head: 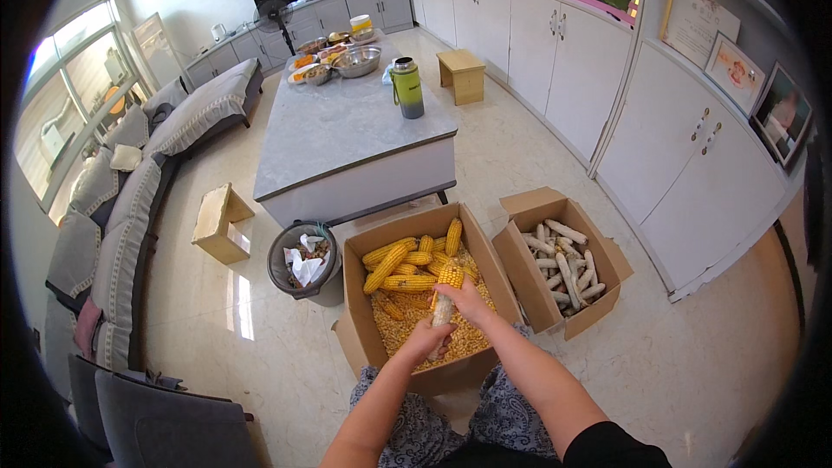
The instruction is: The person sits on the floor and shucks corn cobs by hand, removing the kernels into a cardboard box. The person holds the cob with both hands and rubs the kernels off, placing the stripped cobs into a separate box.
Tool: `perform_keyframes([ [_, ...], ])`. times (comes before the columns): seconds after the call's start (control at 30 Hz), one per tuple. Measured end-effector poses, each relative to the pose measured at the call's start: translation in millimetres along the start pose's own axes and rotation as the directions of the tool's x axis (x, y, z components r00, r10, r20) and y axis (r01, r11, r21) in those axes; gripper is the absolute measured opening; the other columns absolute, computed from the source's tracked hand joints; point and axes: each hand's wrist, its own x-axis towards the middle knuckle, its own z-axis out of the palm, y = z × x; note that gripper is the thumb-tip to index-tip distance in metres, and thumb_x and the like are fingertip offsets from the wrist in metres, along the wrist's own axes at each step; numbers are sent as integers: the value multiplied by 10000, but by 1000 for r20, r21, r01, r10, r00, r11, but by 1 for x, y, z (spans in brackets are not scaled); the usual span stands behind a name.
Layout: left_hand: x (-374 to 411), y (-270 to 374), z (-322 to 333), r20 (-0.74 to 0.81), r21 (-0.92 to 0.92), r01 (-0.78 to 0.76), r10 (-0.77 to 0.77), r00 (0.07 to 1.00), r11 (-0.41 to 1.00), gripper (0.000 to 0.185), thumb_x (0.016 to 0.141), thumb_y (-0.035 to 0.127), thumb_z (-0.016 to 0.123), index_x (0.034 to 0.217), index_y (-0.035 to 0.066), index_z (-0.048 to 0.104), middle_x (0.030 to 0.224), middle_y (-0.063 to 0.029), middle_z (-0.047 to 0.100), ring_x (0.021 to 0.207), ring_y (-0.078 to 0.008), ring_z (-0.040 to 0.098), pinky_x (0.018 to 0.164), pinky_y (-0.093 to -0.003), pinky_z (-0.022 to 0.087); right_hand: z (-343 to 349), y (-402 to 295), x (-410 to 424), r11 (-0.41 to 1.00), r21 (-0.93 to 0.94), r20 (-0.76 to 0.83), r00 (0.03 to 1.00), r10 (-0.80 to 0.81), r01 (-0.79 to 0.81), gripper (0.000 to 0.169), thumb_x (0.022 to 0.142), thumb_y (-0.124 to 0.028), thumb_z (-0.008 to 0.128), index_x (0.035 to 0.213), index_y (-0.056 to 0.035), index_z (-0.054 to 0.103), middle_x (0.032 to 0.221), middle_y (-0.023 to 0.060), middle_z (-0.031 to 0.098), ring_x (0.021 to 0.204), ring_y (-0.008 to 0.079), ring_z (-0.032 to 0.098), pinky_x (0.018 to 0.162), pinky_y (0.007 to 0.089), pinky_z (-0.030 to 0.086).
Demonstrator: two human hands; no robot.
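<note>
A partly shelled corn cob [443, 309] is held between both hands above a cardboard box [364, 344]. Its lower part is bare and pale, while yellow kernels cover the upper end. My left hand [426, 340] grips the bare lower end. Higher up, my right hand [463, 299] wraps the cob where the kernels begin, its thumb lying across them. Loose corn kernels [394, 333] cover the bottom of the box. Several unshelled yellow corn cobs [408, 283] are heaped toward its far left side. The undersides of both hands are hidden.
To the right, another cardboard box [601, 315] holds several stripped cobs [569, 273]. A lined trash bin [331, 289] stands left of the corn box. Beyond is a grey table [338, 136] bearing a green bottle [409, 92] and bowls [357, 64]. A wooden stool [211, 227] stands farther left.
</note>
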Motion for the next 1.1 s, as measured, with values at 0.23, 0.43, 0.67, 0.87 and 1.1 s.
perform_keyframes([
  [0.23, 6, 3, -33, 447, -326, 433, -266, 854, 840, 215, 792, 150, 583, 740, 93, 382, 519, 2, 382, 365, -92, 341, 342, -227, 291, -4, -27, -6, 886, 350, 280, 937, 211, -304, 376, 794, -98, 586, 1102, 8, 398, 955, 132, 568, 858, 238, 597, 736, 337, 491],
  [0.43, -4, 11, -11, 96, -96, 7, 3, 995, 995, 195, 779, 153, 613, 790, 63, 440, 569, -8, 456, 394, -103, 424, 364, -231, 341, 1, -35, -9, 963, 197, 172, 974, 150, -183, 345, 798, -79, 582, 1085, -1, 408, 935, 124, 575, 856, 220, 595, 740, 329, 486],
  [0.67, 3, 3, -7, -10, 185, -80, 83, 996, 979, 213, 768, 126, 630, 829, 48, 441, 595, -23, 464, 417, -116, 440, 369, -254, 337, 3, -9, -4, 997, -81, 9, 1000, -16, 17, 350, 773, -96, 637, 1043, -13, 429, 898, 99, 574, 771, 181, 597, 658, 293, 495],
  [0.87, 4, 0, -12, 28, 88, -63, 61, 998, 994, 194, 768, 127, 612, 811, 51, 439, 559, -20, 464, 404, -117, 448, 367, -258, 356, 4, -12, -2, 995, 81, -1, 999, 54, -53, 405, 781, -139, 635, 1057, -13, 366, 891, 91, 558, 727, 187, 606, 616, 289, 507],
  [1.1, 1, 4, -13, 125, -18, 16, -14, 992, 1000, 183, 780, 112, 596, 813, 68, 422, 569, -22, 447, 403, -116, 423, 363, -251, 330, -7, -13, -4, 995, 91, 166, 986, 34, -50, 389, 790, -100, 608, 1074, -11, 358, 926, 106, 550, 801, 203, 606, 666, 317, 514],
])
